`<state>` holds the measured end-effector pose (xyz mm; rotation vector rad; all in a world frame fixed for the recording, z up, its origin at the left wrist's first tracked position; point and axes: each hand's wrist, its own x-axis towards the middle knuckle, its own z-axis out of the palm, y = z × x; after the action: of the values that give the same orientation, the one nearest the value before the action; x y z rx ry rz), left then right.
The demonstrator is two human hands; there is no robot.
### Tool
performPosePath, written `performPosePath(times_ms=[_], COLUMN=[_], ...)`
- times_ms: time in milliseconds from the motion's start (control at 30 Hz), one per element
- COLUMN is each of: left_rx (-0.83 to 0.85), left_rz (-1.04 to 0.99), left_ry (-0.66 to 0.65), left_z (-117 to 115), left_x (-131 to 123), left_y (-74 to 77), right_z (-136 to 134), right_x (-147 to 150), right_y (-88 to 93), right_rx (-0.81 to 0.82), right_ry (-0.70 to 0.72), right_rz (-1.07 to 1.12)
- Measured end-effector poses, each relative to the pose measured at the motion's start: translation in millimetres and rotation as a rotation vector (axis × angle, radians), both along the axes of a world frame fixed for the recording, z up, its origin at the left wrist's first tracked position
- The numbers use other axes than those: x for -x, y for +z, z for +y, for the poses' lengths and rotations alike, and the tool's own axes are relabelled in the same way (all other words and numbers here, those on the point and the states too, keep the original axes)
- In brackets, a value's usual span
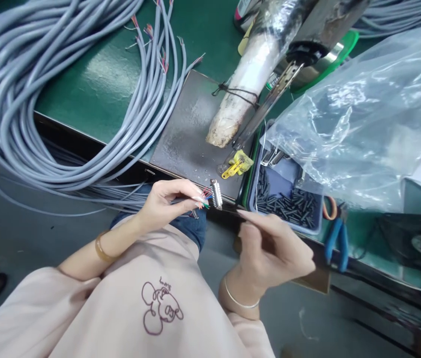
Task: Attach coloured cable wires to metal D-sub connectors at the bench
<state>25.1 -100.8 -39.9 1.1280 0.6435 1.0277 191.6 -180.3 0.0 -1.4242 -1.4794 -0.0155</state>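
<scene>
My left hand (175,200) is closed in a pinch on thin coloured wires (206,193) just behind a multi-pin D-sub connector (215,194). The connector stands out past my fingertips at the front edge of a dark metal plate (180,134). To the right, my right hand (273,246) is raised, slightly blurred, with the index finger stretched toward the connector and the thumb apart from it. Nothing shows between its fingers, and it does not touch the connector. Another small connector (195,214) hangs below my left fingers.
Grey cables (12,99) lie coiled at left. A soldering iron (288,74) and a white wrapped tube (236,94) angle down over the plate, near a yellow piece (232,169). At right are a bin (279,181) of black sleeves, blue-handled pliers (337,241) and a plastic bag (359,114).
</scene>
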Motion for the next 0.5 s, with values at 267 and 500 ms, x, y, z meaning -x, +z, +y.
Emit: performPosePath(times_ms=[267, 500], left_rx=[-0.033, 0.122], left_rz=[0.057, 0.029], left_ry=[0.006, 0.007], left_z=[-2, 0], left_x=[-1, -7], left_y=[-0.3, 14.8], right_z=[9, 13], right_x=[12, 10], right_y=[-3.7, -13.0], right_rx=[0.142, -0.108], right_ry=[0.145, -0.086], right_rz=[-0.331, -0.122])
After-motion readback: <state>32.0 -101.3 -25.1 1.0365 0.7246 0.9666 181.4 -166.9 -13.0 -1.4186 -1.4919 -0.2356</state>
